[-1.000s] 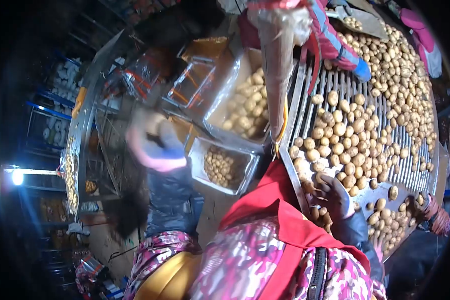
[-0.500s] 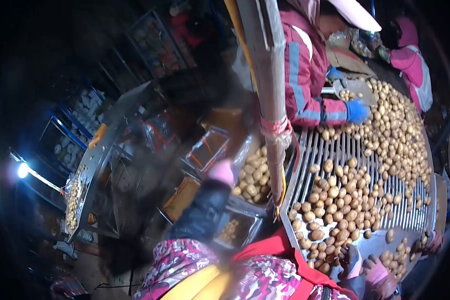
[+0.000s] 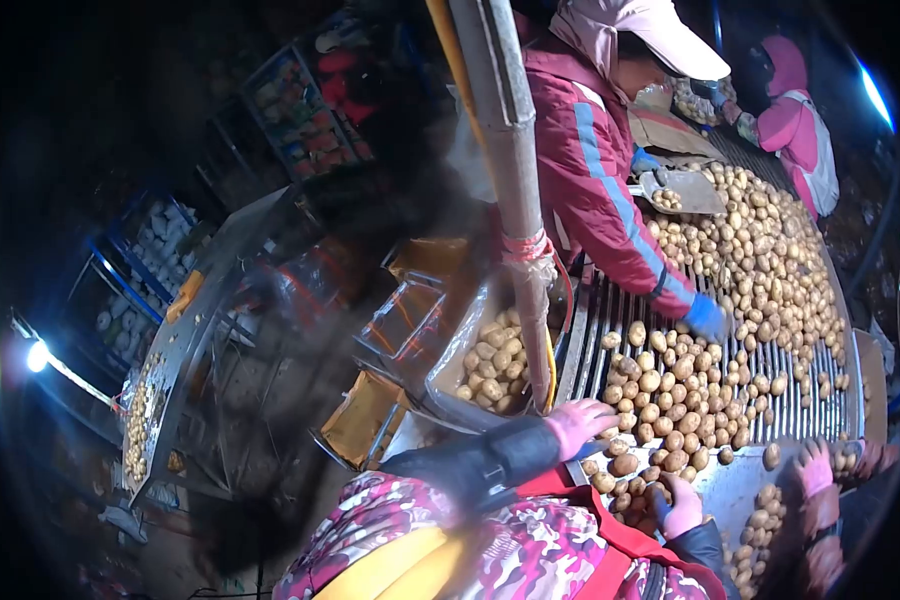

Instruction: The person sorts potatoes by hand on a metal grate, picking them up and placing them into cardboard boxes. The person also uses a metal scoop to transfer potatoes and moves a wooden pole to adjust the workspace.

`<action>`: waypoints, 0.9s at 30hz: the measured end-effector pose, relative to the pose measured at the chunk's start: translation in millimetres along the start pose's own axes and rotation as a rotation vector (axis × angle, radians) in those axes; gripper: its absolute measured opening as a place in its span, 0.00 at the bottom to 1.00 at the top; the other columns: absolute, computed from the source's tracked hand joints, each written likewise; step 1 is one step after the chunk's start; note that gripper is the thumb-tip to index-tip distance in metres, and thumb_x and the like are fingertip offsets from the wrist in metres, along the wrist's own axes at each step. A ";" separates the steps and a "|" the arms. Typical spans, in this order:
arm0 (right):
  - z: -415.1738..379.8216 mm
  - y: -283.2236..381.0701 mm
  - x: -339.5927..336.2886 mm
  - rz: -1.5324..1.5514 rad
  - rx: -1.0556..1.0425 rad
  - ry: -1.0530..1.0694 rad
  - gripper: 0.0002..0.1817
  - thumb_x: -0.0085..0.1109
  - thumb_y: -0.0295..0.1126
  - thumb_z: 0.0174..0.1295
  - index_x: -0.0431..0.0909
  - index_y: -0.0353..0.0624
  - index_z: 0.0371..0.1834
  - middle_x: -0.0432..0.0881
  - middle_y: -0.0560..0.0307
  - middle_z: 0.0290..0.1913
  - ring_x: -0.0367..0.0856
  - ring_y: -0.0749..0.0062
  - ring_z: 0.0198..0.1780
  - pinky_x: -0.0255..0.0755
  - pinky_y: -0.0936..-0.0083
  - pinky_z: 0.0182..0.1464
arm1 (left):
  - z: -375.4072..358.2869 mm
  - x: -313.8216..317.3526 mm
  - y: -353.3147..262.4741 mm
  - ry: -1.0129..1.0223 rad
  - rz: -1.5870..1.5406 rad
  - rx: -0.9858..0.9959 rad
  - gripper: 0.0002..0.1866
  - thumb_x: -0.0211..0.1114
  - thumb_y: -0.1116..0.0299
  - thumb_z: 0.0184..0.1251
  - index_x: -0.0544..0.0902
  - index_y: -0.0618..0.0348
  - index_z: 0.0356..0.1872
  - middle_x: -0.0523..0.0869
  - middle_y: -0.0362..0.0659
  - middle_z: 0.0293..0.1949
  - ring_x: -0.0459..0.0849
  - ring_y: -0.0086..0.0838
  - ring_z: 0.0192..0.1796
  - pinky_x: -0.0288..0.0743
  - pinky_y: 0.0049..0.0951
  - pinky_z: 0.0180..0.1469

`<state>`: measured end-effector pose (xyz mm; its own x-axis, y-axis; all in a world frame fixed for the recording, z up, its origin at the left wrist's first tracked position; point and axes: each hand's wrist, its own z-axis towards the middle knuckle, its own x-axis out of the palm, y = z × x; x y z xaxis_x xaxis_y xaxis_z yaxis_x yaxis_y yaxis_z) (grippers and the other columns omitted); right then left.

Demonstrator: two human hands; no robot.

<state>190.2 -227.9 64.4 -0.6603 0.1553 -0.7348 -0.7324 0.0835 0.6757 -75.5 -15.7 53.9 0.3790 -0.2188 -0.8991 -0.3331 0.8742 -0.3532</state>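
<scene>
My left hand [image 3: 578, 427], in a pink glove, reaches over the near left edge of the sorting table with its fingers stretched out and nothing in them. It is beside a pile of potatoes [image 3: 678, 395] on the metal bars. My right hand [image 3: 678, 507], in a pink and dark glove, is at the near edge of the pile, its fingers bent but apart against the potatoes there. The metal table surface [image 3: 735, 480] shows to the right of that hand.
A co-worker's blue-gloved hand [image 3: 707, 317] touches the pile; a scoop [image 3: 692, 192] lies beyond. Another person's pink-gloved hand [image 3: 815, 468] is at right. A pole [image 3: 518, 180] stands left of the table, near a potato-filled crate [image 3: 440, 375] and an open box [image 3: 365, 418].
My left hand has moved right from above the crates to the table edge. My right hand has shifted slightly left. The blue-gloved hand came nearer, and the other person's hand moved up and right.
</scene>
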 end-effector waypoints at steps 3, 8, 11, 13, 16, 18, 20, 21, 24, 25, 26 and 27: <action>6.7 -0.2 15.1 -0.257 -0.266 0.074 0.31 0.70 0.45 0.60 0.79 0.42 0.65 0.79 0.42 0.64 0.75 0.43 0.68 0.68 0.48 0.69 | 22.3 15.1 -7.3 0.052 0.189 -0.105 0.37 0.70 0.55 0.65 0.72 0.55 0.74 0.71 0.53 0.75 0.67 0.49 0.77 0.61 0.51 0.78; 10.9 -9.8 32.9 -0.484 -0.430 0.188 0.38 0.70 0.54 0.56 0.77 0.45 0.66 0.72 0.43 0.71 0.64 0.41 0.77 0.59 0.38 0.72 | 25.6 44.5 1.2 0.107 0.279 -0.416 0.50 0.74 0.40 0.59 0.66 0.53 0.79 0.71 0.55 0.73 0.67 0.55 0.76 0.56 0.62 0.78; 18.2 -25.1 29.7 -0.419 -0.423 0.168 0.36 0.69 0.54 0.57 0.77 0.48 0.67 0.74 0.49 0.71 0.65 0.44 0.77 0.58 0.38 0.73 | 23.4 75.8 6.0 0.135 0.287 -0.467 0.45 0.69 0.45 0.65 0.64 0.54 0.80 0.72 0.55 0.73 0.68 0.53 0.77 0.58 0.61 0.77; 18.2 -38.4 31.9 -0.474 -0.396 0.141 0.36 0.69 0.56 0.56 0.78 0.50 0.67 0.75 0.51 0.71 0.67 0.47 0.75 0.57 0.40 0.75 | 24.6 110.2 17.9 0.235 0.388 -0.510 0.44 0.66 0.48 0.69 0.62 0.55 0.81 0.73 0.57 0.72 0.70 0.52 0.76 0.61 0.61 0.76; 14.5 -50.1 5.0 -0.492 -0.336 0.072 0.29 0.64 0.48 0.61 0.79 0.52 0.66 0.78 0.53 0.69 0.71 0.53 0.73 0.58 0.43 0.75 | 27.7 97.2 0.9 0.295 0.304 -0.436 0.46 0.70 0.38 0.62 0.68 0.49 0.78 0.75 0.57 0.71 0.73 0.54 0.72 0.66 0.60 0.70; 16.7 -60.8 -12.0 -0.494 -0.327 0.040 0.21 0.59 0.39 0.66 0.81 0.55 0.62 0.80 0.56 0.68 0.74 0.55 0.69 0.63 0.43 0.70 | 39.3 64.6 -33.4 0.367 0.234 -0.430 0.46 0.70 0.35 0.61 0.69 0.46 0.78 0.72 0.60 0.73 0.70 0.57 0.74 0.62 0.61 0.74; 17.9 -77.3 -22.5 -0.732 0.038 0.248 0.26 0.63 0.44 0.62 0.79 0.56 0.65 0.73 0.53 0.75 0.63 0.53 0.80 0.56 0.42 0.78 | 39.8 65.7 -41.8 0.318 0.223 -0.107 0.46 0.68 0.38 0.66 0.66 0.48 0.80 0.71 0.61 0.70 0.72 0.56 0.70 0.64 0.63 0.71; 16.6 -103.0 -23.0 -0.679 -0.015 0.006 0.32 0.65 0.50 0.62 0.76 0.55 0.70 0.67 0.50 0.79 0.56 0.50 0.84 0.51 0.39 0.81 | 49.4 68.9 -48.8 0.382 0.099 -0.053 0.43 0.68 0.41 0.67 0.67 0.48 0.79 0.71 0.61 0.71 0.73 0.57 0.71 0.65 0.59 0.72; 25.4 -136.5 -62.0 -0.754 0.336 -0.032 0.35 0.64 0.53 0.64 0.73 0.56 0.74 0.65 0.48 0.80 0.58 0.48 0.83 0.48 0.36 0.81 | 99.2 58.4 -64.7 0.512 -0.191 -0.013 0.37 0.67 0.47 0.71 0.69 0.50 0.77 0.73 0.61 0.71 0.74 0.56 0.71 0.69 0.49 0.73; 24.2 -159.5 -68.3 -0.669 0.420 -0.089 0.35 0.64 0.54 0.64 0.74 0.56 0.73 0.66 0.47 0.80 0.60 0.47 0.81 0.48 0.36 0.81 | 116.0 58.2 -66.6 0.554 -0.282 -0.014 0.36 0.67 0.48 0.71 0.70 0.51 0.76 0.73 0.60 0.71 0.75 0.56 0.71 0.69 0.47 0.73; 20.5 -178.8 -74.7 -0.589 0.503 -0.152 0.35 0.64 0.55 0.64 0.74 0.56 0.73 0.67 0.46 0.79 0.62 0.46 0.80 0.48 0.36 0.81 | 126.4 69.1 -55.0 0.409 -0.272 0.071 0.32 0.67 0.51 0.72 0.73 0.51 0.73 0.77 0.57 0.68 0.76 0.53 0.69 0.71 0.46 0.71; 20.3 -178.8 -79.4 -0.587 0.548 -0.233 0.32 0.63 0.55 0.66 0.75 0.54 0.71 0.69 0.44 0.76 0.65 0.45 0.78 0.50 0.36 0.80 | 145.9 71.2 -45.8 0.393 -0.267 -0.031 0.31 0.68 0.50 0.70 0.75 0.51 0.70 0.78 0.56 0.67 0.77 0.53 0.68 0.72 0.47 0.69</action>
<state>376.9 -235.1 3.2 -0.1013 0.1320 -0.9861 -0.7222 0.6720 0.1641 92.7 -8.0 43.8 0.1018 -0.5868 -0.8033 -0.2963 0.7530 -0.5876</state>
